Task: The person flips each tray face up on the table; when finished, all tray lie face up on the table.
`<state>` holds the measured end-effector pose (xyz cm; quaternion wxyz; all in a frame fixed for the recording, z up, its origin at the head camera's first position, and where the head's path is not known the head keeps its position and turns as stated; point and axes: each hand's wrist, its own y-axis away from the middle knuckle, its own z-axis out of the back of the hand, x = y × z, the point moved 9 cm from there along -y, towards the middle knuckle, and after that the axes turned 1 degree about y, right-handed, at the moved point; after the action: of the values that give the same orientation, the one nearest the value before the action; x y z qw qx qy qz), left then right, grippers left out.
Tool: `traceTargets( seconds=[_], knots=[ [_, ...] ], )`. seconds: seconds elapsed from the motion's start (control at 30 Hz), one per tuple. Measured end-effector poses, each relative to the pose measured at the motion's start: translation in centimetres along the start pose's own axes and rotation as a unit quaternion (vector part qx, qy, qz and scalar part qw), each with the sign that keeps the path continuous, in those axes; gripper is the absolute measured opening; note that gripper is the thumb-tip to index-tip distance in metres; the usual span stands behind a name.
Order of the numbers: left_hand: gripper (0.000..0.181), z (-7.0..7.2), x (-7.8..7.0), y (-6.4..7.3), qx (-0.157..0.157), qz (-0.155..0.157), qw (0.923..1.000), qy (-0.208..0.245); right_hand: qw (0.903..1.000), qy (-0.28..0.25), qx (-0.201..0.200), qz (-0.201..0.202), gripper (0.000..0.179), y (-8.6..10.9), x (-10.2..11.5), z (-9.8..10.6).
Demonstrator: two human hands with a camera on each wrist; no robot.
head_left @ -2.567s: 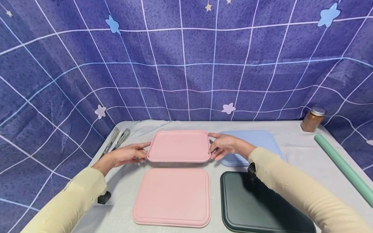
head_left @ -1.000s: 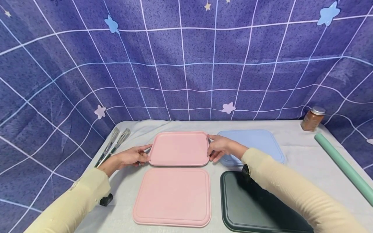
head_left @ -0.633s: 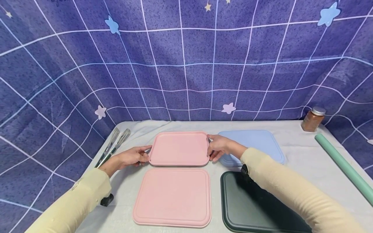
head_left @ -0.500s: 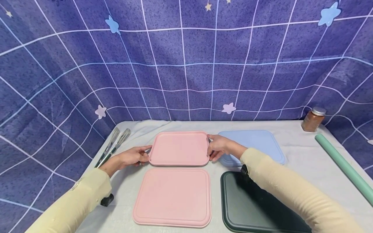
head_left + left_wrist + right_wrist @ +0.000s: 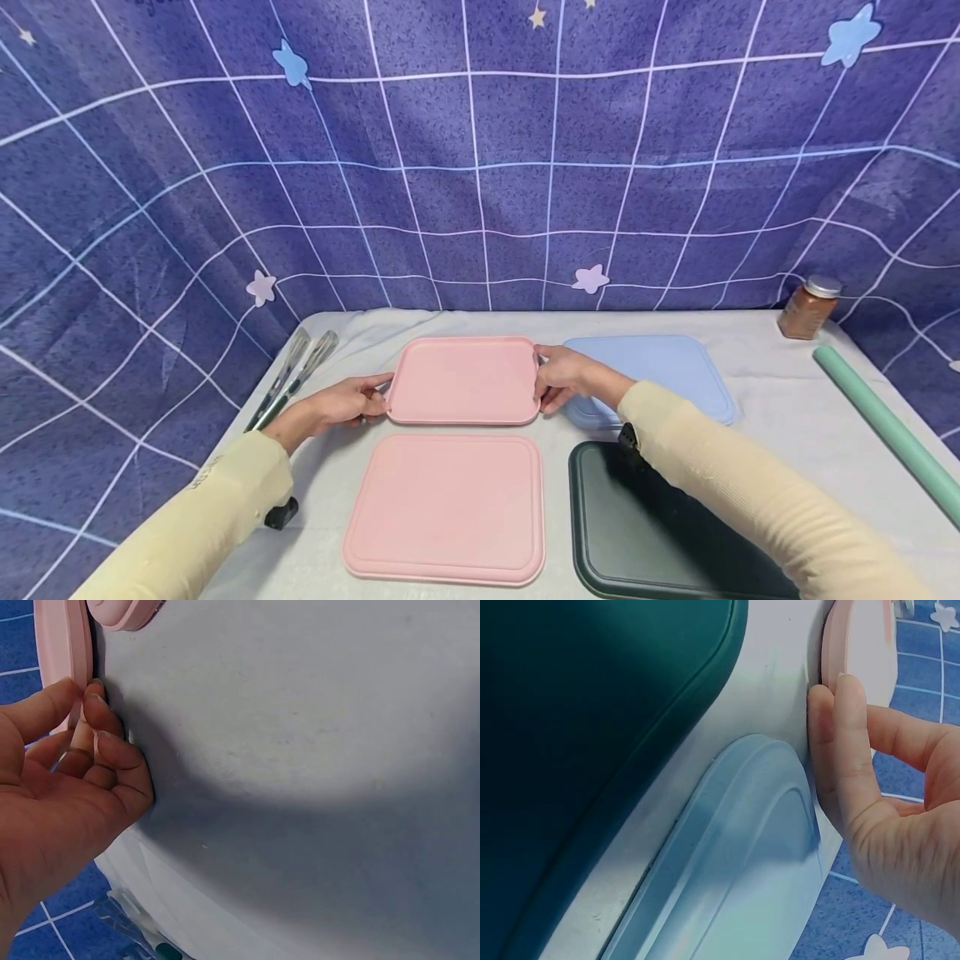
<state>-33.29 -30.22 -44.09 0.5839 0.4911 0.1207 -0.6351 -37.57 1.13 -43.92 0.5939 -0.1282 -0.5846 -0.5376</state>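
Note:
A shallow pink tray (image 5: 465,380) with a raised rim is at the back of the table, a hand at each short side. My left hand (image 5: 347,402) holds its left end; in the left wrist view the thumb meets the rim of the pink tray (image 5: 58,652) and the other fingers curl in at the edge. My right hand (image 5: 572,379) grips the right end, index finger at the far corner. In the right wrist view two fingertips press along the side of the pink tray (image 5: 861,645).
A flat pink board-like piece (image 5: 446,508) lies in front, a dark green one (image 5: 675,533) at front right and a light blue one (image 5: 660,367) behind it. Metal tongs (image 5: 300,367) lie at left. A silver-lidded brown jar (image 5: 808,310) and a green roll (image 5: 885,425) are at right.
Since the oldest frame the tray has come down slightly and nearer to me, with both hands following in a little. Over the last second almost nothing differs.

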Motion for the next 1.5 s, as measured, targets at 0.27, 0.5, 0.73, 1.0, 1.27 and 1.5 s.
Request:
traceTargets(
  seconds=[0.27, 0.5, 0.73, 1.0, 1.27, 1.5],
  knots=[
    [0.074, 0.09, 0.09, -0.26, -0.005, 0.014, 0.9999, 0.004, 0.9999, 0.013, 0.001, 0.007, 0.102, -0.06, 0.14, 0.05],
    [0.076, 0.13, 0.11, -0.31, -0.005, 0.018, 0.9998, 0.002, 0.9998, 0.016, -0.003, 0.010, 0.102, -0.17, 0.28, 0.13],
    [0.078, -0.07, 0.04, -0.36, 0.003, 0.019, 0.9998, 0.010, 0.9994, 0.034, 0.008, -0.008, 0.103, -0.19, 0.29, 0.31],
    [0.085, -0.29, -0.14, -0.27, 0.031, -0.004, 0.9994, 0.015, 0.9982, 0.046, 0.034, -0.016, 0.106, 0.09, 0.05, 0.09],
    [0.087, -0.17, 0.10, -0.34, 0.035, -0.005, 0.9991, 0.023, 0.9980, 0.032, 0.047, -0.028, 0.108, 0.10, -0.38, 0.13],
    [0.087, -0.11, 0.20, -0.36, 0.036, -0.005, 0.9988, 0.034, 0.9984, 0.028, 0.042, -0.026, 0.106, 0.04, -0.46, 0.15]
  ],
)
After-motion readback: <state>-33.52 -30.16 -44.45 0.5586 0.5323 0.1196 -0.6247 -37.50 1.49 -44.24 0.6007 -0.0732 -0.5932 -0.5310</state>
